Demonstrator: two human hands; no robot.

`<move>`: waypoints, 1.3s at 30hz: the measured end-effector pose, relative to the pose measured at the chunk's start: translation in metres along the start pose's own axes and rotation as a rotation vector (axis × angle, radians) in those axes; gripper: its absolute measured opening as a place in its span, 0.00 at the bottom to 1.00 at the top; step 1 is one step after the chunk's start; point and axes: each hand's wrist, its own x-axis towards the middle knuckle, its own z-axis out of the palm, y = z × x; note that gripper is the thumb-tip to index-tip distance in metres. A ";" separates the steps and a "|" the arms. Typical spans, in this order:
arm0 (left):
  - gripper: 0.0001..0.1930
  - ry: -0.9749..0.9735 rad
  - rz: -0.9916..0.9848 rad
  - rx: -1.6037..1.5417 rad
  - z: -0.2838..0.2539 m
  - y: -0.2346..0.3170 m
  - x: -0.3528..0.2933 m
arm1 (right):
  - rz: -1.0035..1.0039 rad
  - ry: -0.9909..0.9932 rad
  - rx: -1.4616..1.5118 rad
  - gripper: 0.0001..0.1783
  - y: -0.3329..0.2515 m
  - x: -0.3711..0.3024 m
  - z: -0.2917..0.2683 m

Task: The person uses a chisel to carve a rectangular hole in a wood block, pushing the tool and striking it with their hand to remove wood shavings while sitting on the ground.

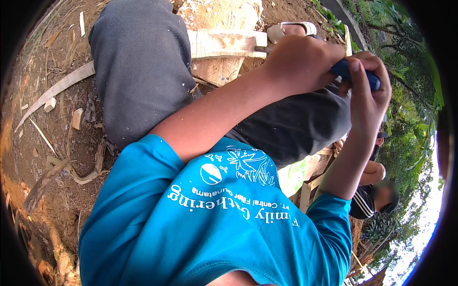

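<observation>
A tool with a blue handle (pixel 355 75) is held between my two hands at the upper right. My right hand (pixel 369 90) wraps the handle's end, thumb along its side. Closed nearer the tool's middle is my left hand (pixel 305 59), back of the hand upward; it hides most of the shaft. A narrow dark piece, perhaps the tool's blade, shows left of this hand at the end of a pale carved piece of wood (pixel 224 42). That wood lies across a thick wooden block (pixel 217 70) between my legs. Its left end is hidden behind my knee.
A long curved wood strip (pixel 62 90) and several offcuts, including a small chip (pixel 76 118), lie on the dirt at left. A light shoe (pixel 286 31) stands beyond the carved wood. Another person (pixel 365 202) sits at right near boards, with green plants behind.
</observation>
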 end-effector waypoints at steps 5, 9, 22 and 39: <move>0.14 0.083 -0.012 -0.160 -0.004 0.004 0.006 | -0.029 -0.014 -0.146 0.12 -0.031 0.006 0.011; 0.14 0.162 -0.070 -0.212 -0.003 -0.003 0.005 | 0.000 -0.093 -0.236 0.14 -0.037 0.019 0.019; 0.12 -0.014 -0.090 0.000 0.014 -0.009 0.006 | 0.195 -0.078 0.078 0.10 0.018 0.030 -0.012; 0.12 -0.038 -0.110 0.221 0.004 -0.025 -0.010 | 0.255 -0.076 0.159 0.13 0.054 0.026 0.014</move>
